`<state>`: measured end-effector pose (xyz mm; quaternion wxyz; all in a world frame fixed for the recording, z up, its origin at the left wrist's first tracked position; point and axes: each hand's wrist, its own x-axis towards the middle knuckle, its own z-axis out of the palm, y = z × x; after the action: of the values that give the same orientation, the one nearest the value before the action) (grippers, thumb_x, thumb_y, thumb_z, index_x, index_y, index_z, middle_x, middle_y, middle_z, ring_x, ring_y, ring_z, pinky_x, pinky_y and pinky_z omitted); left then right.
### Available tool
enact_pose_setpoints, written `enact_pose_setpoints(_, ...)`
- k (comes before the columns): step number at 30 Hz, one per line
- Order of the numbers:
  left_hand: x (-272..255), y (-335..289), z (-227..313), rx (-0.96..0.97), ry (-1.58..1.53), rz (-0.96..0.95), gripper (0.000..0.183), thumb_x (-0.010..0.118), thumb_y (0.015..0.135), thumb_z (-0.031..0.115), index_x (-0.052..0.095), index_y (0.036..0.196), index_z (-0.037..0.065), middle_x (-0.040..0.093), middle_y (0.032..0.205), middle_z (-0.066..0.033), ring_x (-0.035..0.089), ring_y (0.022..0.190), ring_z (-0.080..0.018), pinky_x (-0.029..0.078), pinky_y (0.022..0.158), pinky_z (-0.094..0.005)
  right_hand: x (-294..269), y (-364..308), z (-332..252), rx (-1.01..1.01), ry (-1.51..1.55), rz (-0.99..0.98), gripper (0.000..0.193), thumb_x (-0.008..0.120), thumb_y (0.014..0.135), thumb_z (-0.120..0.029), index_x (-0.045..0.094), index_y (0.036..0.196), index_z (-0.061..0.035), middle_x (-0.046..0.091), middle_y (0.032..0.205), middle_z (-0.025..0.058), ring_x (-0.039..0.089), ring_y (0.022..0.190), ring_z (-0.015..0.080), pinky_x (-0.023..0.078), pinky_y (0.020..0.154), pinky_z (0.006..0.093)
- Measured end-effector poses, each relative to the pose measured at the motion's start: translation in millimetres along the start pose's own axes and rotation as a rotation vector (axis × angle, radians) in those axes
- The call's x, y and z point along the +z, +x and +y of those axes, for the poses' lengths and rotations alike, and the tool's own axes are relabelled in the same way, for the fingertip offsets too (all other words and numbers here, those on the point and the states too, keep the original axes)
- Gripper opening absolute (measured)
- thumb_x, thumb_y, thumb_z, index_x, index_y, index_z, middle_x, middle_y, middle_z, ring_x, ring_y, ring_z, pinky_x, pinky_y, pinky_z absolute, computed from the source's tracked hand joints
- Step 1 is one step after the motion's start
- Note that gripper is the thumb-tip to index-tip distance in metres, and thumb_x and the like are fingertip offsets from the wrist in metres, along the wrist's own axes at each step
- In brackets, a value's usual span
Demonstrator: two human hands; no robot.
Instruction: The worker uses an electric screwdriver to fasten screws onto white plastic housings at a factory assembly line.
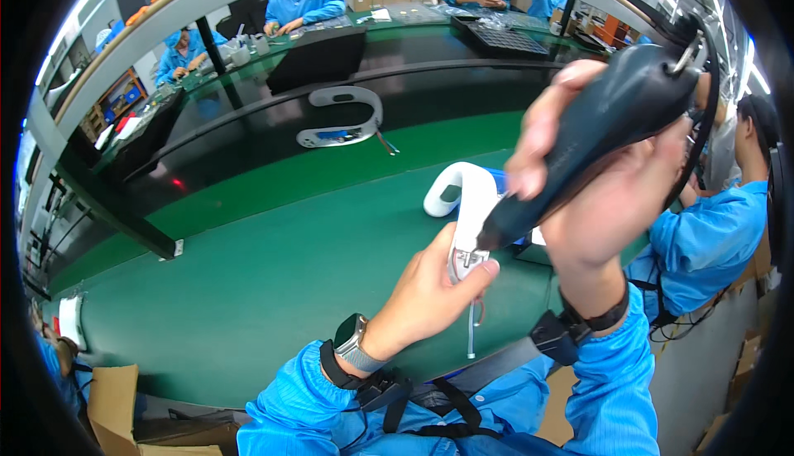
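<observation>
My left hand (430, 295) grips the lower end of a white curved plastic housing (475, 208) over the green bench. Thin wires (471, 340) hang below that end. In my right hand (604, 216) is a black electric screwdriver (612, 121), its cord running up from the back end. The screwdriver's tip points down at the small metal part (468, 257) on the housing's end, beside my left thumb. Whether the bit touches a screw is too small to tell. My right fingers are wrapped round the body of the tool.
A similar curved housing (370, 129) with loose wires lies on the dark strip beyond the green bench (273, 266). A black tray (500, 38) stands farther back. Coworkers in blue sit across, and one person (711, 224) is at right. A dark post (116, 208) rises at left.
</observation>
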<state>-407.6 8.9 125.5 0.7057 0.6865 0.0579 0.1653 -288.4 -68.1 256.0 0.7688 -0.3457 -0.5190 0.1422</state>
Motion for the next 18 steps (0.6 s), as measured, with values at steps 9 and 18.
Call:
enact_pose_setpoints(9, -203.3, 7.2, -14.0, 0.197, 1.127, 0.453, 0.021, 0.063, 0.086, 0.008, 0.062, 0.106, 0.002, 0.066, 0.095, -0.0173, 0.066, 0.086, -0.0342, 0.052, 0.075, -0.0417, -84.0, -19.2, -2.0, -0.187, -0.738, 0.487, 0.039, 0.045, 0.102, -0.024, 0.047, 0.132, 0.0014, 0.064, 0.113, 0.015, 0.06, 0.105, 0.0213, 0.047, 0.09, 0.0341)
enact_pose_setpoints(18, -370.1, 17.1, -104.7, 0.102, 1.656, 0.651, 0.044, 0.059, 0.068, -0.004, 0.065, 0.11, 0.005, 0.065, 0.104, -0.0145, 0.058, 0.105, -0.0353, 0.043, 0.092, -0.0471, -80.2, -74.2, 129.7, 0.106, -1.434, 0.042, 0.005, 0.066, 0.082, -0.01, 0.068, 0.084, -0.0057, 0.064, 0.086, 0.0114, 0.059, 0.086, 0.0346, 0.05, 0.077, 0.0418)
